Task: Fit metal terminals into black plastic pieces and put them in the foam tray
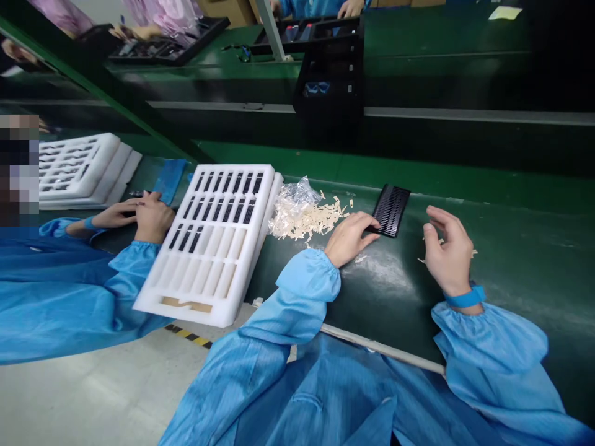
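Observation:
A thin black slotted plate [392,210] lies tilted on the green bench. My left hand [351,238] has its thumb and index finger at the plate's lower left corner, gripping it there. To the right of the plate, my right hand [447,251] is held above the bench, thumb and fingers apart, holding nothing. A few small cream-coloured pieces [422,260] lie beside and partly behind it. Left of my left hand spreads a heap of similar cream pieces [316,221], with a clear plastic bag [300,195] over part of it.
A white foam tray [214,248] on my left holds black parts in its upper slots, stacked on another tray. A co-worker's hands [151,217] are just beyond it, near more foam trays [88,173]. A green post [106,93] slants across the upper left.

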The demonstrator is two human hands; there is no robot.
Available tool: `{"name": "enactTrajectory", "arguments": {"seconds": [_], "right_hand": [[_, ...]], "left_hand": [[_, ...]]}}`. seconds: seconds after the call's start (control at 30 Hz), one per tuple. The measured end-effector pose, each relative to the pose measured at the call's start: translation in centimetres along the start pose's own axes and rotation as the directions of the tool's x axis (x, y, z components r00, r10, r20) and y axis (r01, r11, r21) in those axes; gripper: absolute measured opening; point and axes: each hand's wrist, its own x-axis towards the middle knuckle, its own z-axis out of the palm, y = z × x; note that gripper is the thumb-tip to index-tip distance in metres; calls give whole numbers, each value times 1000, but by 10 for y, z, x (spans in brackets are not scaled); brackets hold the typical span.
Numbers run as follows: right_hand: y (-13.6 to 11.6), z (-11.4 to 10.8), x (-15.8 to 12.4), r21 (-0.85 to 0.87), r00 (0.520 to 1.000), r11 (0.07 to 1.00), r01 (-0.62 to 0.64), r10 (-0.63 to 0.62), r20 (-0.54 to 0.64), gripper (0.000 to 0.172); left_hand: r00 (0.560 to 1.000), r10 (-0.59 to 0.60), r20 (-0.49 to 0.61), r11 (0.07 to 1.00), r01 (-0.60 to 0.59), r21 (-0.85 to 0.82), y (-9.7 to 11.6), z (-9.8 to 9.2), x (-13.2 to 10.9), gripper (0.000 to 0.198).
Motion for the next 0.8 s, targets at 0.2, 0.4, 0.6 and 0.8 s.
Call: {"name": "enactTrajectory", "arguments": {"seconds": [0.2, 0.4, 0.6, 0.8], "right_hand": [[13, 6, -14, 25, 995, 999, -45, 47, -90, 27], [11, 9, -15, 42, 994, 996, -79, 82, -72, 25], [0, 9, -22, 166, 985, 971, -174, 170, 39, 23], [-18, 10, -28, 373, 874, 812, -448, 311, 373, 35]], "left_hand": [[982, 179, 63, 946, -189, 263, -25, 9, 10, 21], [948, 316, 37, 904, -313, 291, -22, 14, 6, 19], [948, 317, -31, 938, -308, 158, -14, 11, -9, 20], [963, 268, 25, 955, -269, 126, -11, 11, -18, 25]]}}
